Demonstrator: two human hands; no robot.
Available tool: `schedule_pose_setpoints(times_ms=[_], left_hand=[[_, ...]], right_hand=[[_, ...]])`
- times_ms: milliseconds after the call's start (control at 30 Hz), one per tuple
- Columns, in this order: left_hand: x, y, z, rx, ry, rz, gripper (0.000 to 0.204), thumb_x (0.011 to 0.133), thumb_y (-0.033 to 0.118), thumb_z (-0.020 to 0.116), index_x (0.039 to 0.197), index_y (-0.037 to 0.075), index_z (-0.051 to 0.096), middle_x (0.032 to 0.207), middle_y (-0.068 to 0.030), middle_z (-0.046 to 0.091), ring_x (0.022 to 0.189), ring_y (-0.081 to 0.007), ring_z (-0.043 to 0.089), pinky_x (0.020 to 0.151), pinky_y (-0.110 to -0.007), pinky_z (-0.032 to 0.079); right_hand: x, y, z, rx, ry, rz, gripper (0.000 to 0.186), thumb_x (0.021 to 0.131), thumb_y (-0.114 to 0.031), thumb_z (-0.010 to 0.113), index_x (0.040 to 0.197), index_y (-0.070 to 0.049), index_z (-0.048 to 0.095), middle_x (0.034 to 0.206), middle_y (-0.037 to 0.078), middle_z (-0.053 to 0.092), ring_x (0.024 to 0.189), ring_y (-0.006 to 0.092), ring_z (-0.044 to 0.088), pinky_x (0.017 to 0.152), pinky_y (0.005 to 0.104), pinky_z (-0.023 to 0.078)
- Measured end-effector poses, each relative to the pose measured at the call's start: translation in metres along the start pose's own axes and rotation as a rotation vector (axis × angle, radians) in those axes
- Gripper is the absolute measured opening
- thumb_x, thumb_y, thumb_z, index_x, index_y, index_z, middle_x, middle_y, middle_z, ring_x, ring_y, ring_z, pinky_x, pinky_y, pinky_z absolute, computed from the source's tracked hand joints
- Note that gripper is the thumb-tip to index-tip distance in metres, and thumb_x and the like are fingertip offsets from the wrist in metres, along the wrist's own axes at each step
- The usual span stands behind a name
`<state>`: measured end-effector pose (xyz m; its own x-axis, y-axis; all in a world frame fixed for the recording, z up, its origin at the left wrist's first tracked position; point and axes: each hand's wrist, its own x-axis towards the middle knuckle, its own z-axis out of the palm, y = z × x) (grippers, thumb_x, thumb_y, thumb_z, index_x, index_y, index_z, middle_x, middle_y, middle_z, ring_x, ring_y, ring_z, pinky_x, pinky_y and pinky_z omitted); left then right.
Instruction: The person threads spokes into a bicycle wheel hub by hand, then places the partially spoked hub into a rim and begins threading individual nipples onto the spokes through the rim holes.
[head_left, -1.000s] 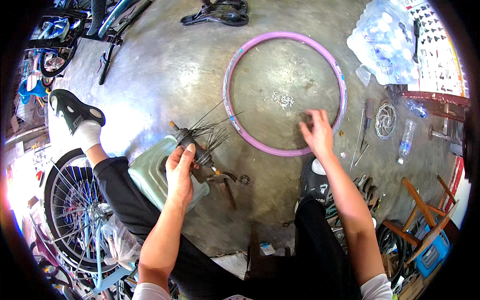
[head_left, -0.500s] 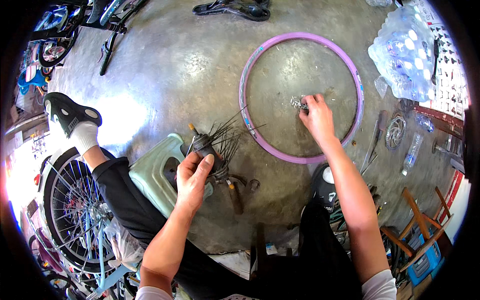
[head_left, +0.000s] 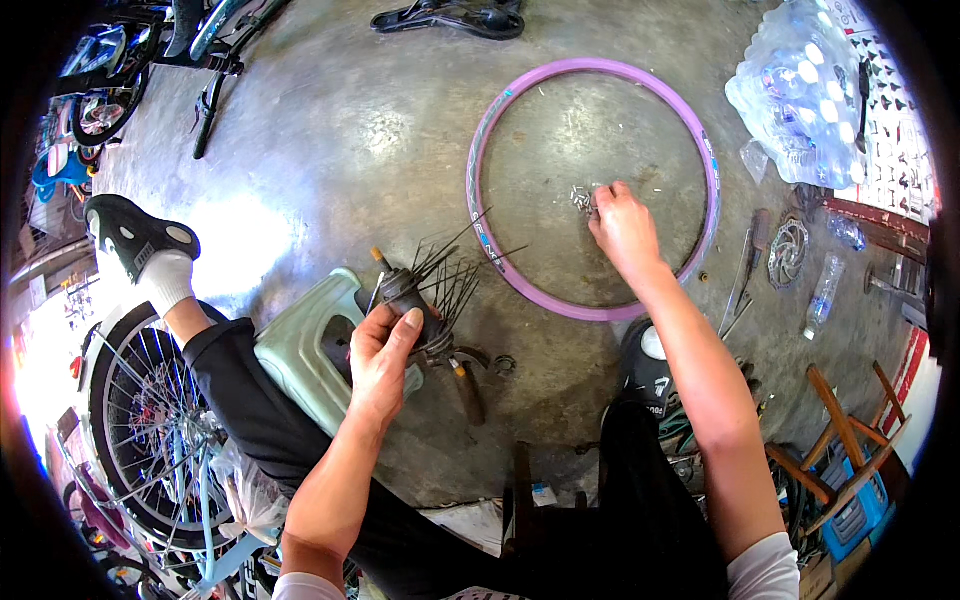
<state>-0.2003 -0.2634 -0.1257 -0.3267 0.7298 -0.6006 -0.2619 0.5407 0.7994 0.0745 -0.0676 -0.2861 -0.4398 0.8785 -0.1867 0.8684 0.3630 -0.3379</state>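
My left hand point(head_left: 378, 362) is wrapped round a dark bicycle wheel hub point(head_left: 402, 291), thumb on top. Thin black spokes point(head_left: 458, 284) fan out from the hub to the right, a few reaching toward the purple rim point(head_left: 598, 67). That rim lies flat on the floor. Inside it, a small heap of silver spoke nipples point(head_left: 579, 199) rests on the concrete, with a few strays around. My right hand point(head_left: 626, 232) is down at the heap's right side, its fingers pinched together on nipples. Its fingertips are partly hidden.
A pale green stool point(head_left: 300, 350) stands below the hub, beside my left leg. A bicycle wheel point(head_left: 140, 420) is at the left. To the right lie a brake disc point(head_left: 788, 252), a screwdriver point(head_left: 759, 232), a plastic bottle point(head_left: 823, 296) and wrapped bottles point(head_left: 795, 100).
My right hand has shifted slightly left and up over the nipples, and the heap looks a little spread. The left hand keeps its hold on the hub. The whole view has shifted slightly.
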Motion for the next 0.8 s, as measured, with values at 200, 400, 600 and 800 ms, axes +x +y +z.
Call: schedule_pose_setpoints(times_ms=[200,400,600,800], left_hand=[[0.000,0.000,0.002,0.012,-0.006,-0.001,0.028,0.102,0.022,0.065,0.111,-0.005,0.068,0.101,-0.0057,0.071,0.092,-0.0121,0.065,0.087,-0.029,0.052],[0.000,-0.005,0.001,0.005,0.005,0.017,0.028,0.101,0.022,0.065,0.110,-0.004,0.069,0.101,-0.0062,0.072,0.091,-0.0126,0.065,0.087,-0.030,0.052],[0.000,-0.002,0.001,-0.007,0.017,0.012,0.028,0.101,0.023,0.065,0.109,-0.004,0.069,0.102,-0.0072,0.073,0.094,-0.0133,0.066,0.090,-0.030,0.051],[0.001,-0.005,0.002,-0.003,0.023,0.016,0.029,0.101,0.023,0.065,0.110,-0.004,0.069,0.103,-0.0069,0.072,0.093,-0.0134,0.065,0.089,-0.030,0.051]], right_hand=[[0.005,0.005,-0.002,0.065,0.010,-0.018,0.022,0.077,-0.006,0.072,0.097,0.002,0.066,0.096,0.022,0.067,0.083,0.0400,0.072,0.071,0.0471,0.061],[0.003,0.031,0.003,0.942,-0.101,0.391,0.021,0.083,-0.011,0.077,0.100,0.000,0.070,0.087,0.008,0.069,0.078,0.0187,0.070,0.068,0.0296,0.057],[-0.044,0.038,-0.021,2.007,-0.142,0.511,0.033,0.089,-0.013,0.067,0.120,-0.004,0.061,0.097,0.007,0.065,0.075,0.0140,0.060,0.063,0.0237,0.049],[-0.035,0.021,-0.024,2.359,-0.361,0.475,0.024,0.096,-0.032,0.055,0.093,-0.009,0.055,0.081,0.001,0.044,0.058,0.0091,0.037,0.043,0.0218,0.026]])
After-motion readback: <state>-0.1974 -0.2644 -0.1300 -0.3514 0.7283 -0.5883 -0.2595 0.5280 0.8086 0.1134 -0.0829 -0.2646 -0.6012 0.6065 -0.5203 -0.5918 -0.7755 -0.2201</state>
